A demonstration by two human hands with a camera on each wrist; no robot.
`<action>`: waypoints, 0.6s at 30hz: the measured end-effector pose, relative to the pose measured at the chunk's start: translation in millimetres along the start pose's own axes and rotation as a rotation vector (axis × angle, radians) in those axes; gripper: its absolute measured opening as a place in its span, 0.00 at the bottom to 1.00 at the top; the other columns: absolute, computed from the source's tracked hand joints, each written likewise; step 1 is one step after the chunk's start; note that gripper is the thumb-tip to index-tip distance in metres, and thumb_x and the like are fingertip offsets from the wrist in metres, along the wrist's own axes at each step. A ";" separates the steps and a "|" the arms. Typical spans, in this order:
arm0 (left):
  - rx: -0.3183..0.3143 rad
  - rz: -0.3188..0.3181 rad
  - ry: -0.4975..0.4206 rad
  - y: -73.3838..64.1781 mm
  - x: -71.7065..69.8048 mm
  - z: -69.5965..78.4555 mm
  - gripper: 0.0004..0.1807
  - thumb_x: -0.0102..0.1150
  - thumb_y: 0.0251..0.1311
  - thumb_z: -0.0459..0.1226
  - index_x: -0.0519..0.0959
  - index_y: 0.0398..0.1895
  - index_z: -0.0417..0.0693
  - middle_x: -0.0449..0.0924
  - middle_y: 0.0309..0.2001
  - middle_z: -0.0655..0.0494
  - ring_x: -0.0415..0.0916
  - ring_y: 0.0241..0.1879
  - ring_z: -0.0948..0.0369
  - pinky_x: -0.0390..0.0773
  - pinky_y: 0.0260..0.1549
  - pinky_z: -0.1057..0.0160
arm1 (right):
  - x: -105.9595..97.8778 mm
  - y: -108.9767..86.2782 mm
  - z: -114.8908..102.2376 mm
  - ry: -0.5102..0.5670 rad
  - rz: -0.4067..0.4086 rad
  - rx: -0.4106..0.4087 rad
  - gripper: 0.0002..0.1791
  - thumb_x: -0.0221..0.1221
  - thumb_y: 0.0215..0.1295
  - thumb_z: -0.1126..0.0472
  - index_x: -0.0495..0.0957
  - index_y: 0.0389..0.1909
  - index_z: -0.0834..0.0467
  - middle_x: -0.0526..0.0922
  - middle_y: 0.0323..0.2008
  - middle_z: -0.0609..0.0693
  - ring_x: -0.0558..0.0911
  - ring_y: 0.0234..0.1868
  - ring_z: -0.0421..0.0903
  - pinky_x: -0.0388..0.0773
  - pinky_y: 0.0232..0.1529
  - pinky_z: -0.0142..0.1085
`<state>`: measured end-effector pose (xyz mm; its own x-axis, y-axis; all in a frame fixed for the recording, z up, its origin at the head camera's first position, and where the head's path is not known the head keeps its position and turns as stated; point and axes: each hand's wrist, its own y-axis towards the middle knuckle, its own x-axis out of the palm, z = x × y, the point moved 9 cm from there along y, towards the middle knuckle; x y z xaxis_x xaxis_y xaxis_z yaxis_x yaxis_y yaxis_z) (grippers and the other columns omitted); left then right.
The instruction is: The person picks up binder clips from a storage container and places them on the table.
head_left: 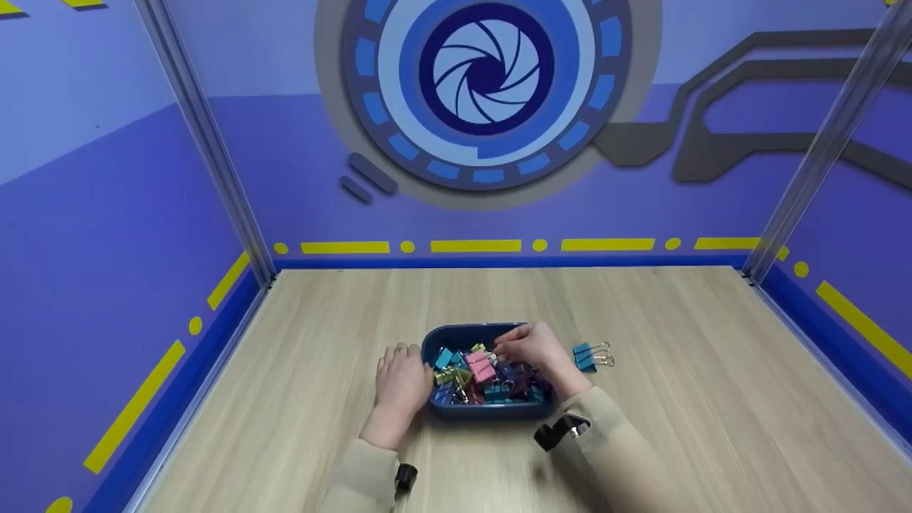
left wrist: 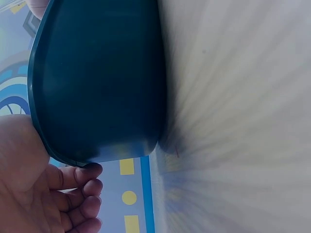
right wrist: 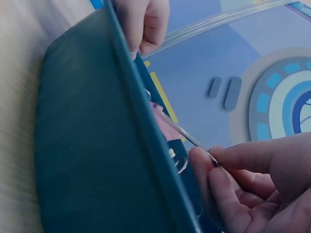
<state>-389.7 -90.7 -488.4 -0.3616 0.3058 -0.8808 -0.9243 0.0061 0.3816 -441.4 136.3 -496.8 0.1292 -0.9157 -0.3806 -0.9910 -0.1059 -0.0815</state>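
Observation:
A dark blue plastic bin [head_left: 491, 412] stands on the table, filled with binder clips of several colours. My left hand [head_left: 402, 376] grips the bin's left rim, its thumb at the rim and its fingers bent at the outside of the wall. Over the bin's right part, my right hand [head_left: 536, 349] pinches a thin metal wire handle [right wrist: 187, 136] between thumb and fingertips. That handle runs down to a pink binder clip [head_left: 482, 366], which lies on top of the pile. The bin wall hides much of the pile in the right wrist view.
To the right of the bin, a teal binder clip [head_left: 586, 358] lies on the wooden table [head_left: 320, 335]. Blue and purple printed panels [head_left: 285, 178] enclose the table at the back and both sides. Metal posts [head_left: 214, 149] stand at the back corners.

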 end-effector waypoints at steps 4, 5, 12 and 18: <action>0.000 -0.004 -0.003 0.0 -0.4 0.3 0.16 0.64 0.62 0.40 0.80 0.44 0.35 0.81 0.44 0.41 0.76 0.48 0.45 0.75 0.49 0.48 | -0.8 2.1 0.0 0.071 -0.008 0.011 0.09 0.65 0.63 0.70 0.86 0.42 0.70 0.90 0.32 0.56 0.87 0.28 0.39 0.87 0.40 0.38; 0.000 -0.007 -0.004 0.2 0.0 0.1 0.16 0.64 0.62 0.40 0.80 0.45 0.35 0.81 0.44 0.40 0.76 0.48 0.45 0.75 0.49 0.48 | -0.7 2.2 -0.1 0.092 -0.013 0.012 0.09 0.64 0.64 0.70 0.86 0.42 0.71 0.90 0.33 0.57 0.87 0.29 0.39 0.87 0.41 0.38; -0.006 -0.021 -0.016 0.0 1.4 -0.6 0.16 0.63 0.62 0.40 0.80 0.46 0.34 0.81 0.44 0.40 0.76 0.48 0.44 0.74 0.50 0.47 | -2.7 0.7 -0.6 0.168 -0.034 0.028 0.12 0.63 0.65 0.70 0.84 0.46 0.73 0.91 0.35 0.57 0.88 0.31 0.41 0.86 0.48 0.42; -0.010 -0.017 -0.014 0.9 1.3 -0.8 0.16 0.63 0.62 0.40 0.80 0.45 0.34 0.81 0.44 0.40 0.76 0.48 0.44 0.74 0.50 0.47 | -8.1 -2.1 -4.5 0.207 -0.035 0.028 0.13 0.63 0.66 0.69 0.84 0.48 0.72 0.90 0.34 0.55 0.88 0.32 0.41 0.86 0.49 0.42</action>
<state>-391.1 -91.0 -489.5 -0.3439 0.3190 -0.8832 -0.9316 0.0022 0.3636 -440.5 142.3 -489.4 0.1504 -0.9721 -0.1798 -0.9844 -0.1305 -0.1177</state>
